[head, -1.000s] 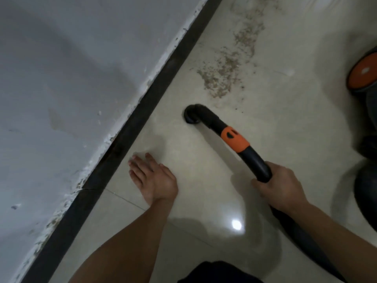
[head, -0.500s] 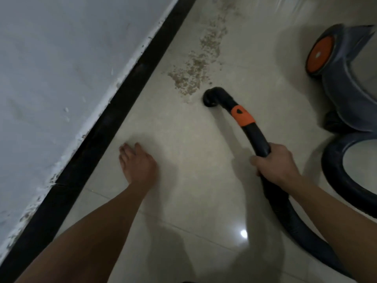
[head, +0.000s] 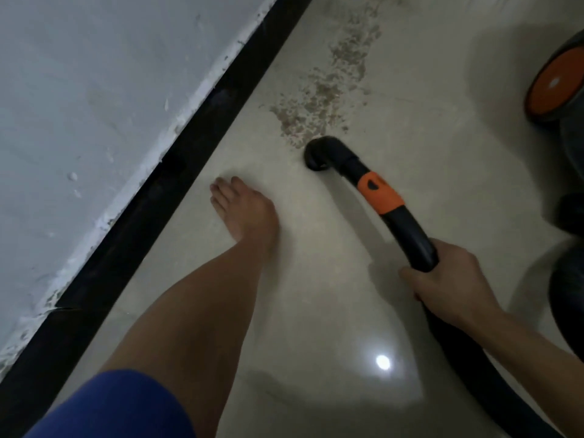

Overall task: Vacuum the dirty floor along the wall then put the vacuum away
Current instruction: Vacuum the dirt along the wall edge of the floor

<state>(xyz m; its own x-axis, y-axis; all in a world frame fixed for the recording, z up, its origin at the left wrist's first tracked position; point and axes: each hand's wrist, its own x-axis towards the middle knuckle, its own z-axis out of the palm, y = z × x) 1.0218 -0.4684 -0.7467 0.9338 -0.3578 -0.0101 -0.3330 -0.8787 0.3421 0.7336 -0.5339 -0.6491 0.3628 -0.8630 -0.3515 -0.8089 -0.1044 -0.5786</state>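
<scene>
Holding the black vacuum hose (head: 407,229): right grip (head: 448,286) wrapped round the curved rigid tube, fingers curled under it. Left grip not in frame.

Floor (head: 316,295): pale beige glossy tile, with one bright round light reflection (head: 383,362) below-left of the grip.

Wall (head: 94,90), far left of the grip: matt grey-white and pitted, with a ragged plaster edge meeting a black skirting strip (head: 177,175).

Hose runs ahead-left from the grip: smooth black tube, orange collar (head: 380,194), then an elbow bend ending in the round nozzle (head: 319,153), mouth facing the tile. Contact cannot be confirmed.

Dirt patch (head: 328,96): brown granular scatter just beyond the nozzle, stretching away roughly parallel to the skirting.

Bare foot (head: 246,210) flat on the tile, left of the grip, between hose and skirting. Blue shorts (head: 120,406) at the bottom edge.

Vacuum body: round orange wheel hub (head: 556,83) with a dark rim, ahead-right of the grip, cut by the frame edge.
</scene>
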